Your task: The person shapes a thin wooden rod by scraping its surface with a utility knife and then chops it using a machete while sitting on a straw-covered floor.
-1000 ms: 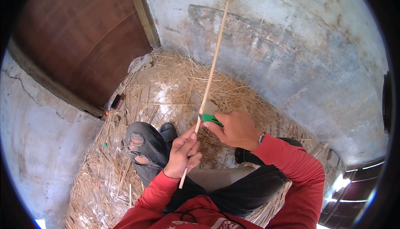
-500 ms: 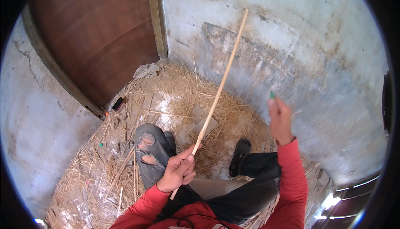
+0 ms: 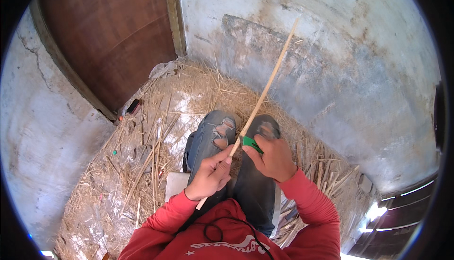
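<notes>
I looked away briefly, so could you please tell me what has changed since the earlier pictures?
The right hand, out to the right half a second ago, has returned left to the stick with the green tool. The knees have drawn together beneath the stick, whose far end has swung right. Nothing was let go: the left hand still grips the stick, the right the green tool.

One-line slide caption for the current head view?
Left hand gripping a thin stick, right hand holding a green cutter to it, above a straw-strewn floor.
</notes>
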Demonstrator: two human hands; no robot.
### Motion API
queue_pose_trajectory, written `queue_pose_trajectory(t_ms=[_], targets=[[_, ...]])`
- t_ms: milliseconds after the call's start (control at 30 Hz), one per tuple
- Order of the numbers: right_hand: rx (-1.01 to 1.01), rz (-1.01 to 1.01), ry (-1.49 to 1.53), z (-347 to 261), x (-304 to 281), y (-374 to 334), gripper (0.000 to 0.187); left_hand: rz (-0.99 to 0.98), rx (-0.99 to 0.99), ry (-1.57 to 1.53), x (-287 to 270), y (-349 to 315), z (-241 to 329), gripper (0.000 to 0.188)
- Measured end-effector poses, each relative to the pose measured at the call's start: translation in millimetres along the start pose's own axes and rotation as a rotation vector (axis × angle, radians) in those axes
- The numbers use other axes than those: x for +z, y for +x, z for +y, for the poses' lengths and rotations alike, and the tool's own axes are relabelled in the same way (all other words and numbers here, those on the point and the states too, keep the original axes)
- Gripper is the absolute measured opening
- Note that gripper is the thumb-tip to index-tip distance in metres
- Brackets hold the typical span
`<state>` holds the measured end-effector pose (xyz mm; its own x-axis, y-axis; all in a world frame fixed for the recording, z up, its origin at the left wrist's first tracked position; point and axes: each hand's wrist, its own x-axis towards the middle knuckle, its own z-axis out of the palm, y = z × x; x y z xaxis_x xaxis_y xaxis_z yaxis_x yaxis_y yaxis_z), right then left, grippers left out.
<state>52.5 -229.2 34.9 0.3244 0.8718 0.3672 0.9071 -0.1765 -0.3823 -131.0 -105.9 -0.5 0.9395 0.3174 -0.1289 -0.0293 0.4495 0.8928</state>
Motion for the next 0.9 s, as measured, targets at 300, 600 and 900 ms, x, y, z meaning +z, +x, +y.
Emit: queue_pose_trajectory(t_ms=[300,600,900], targets=[[0.569,0.63,0.398,136.4,-83.8,-41.8,0.049,-0.117,-0.16,0.178,-30.5,-95.6,-28.5,0.045],[0.444,0.575,0.68,85.3,-72.9,-37.0,0.046,-0.049,0.022,0.114,-22.4,-70.9,-17.2,0.048],[0.314,0.296,0.692,35.4,-62.7,0.7,0.033,-0.088,0.141,-0.011,-24.4,-41.5,-14.0,0.047]])
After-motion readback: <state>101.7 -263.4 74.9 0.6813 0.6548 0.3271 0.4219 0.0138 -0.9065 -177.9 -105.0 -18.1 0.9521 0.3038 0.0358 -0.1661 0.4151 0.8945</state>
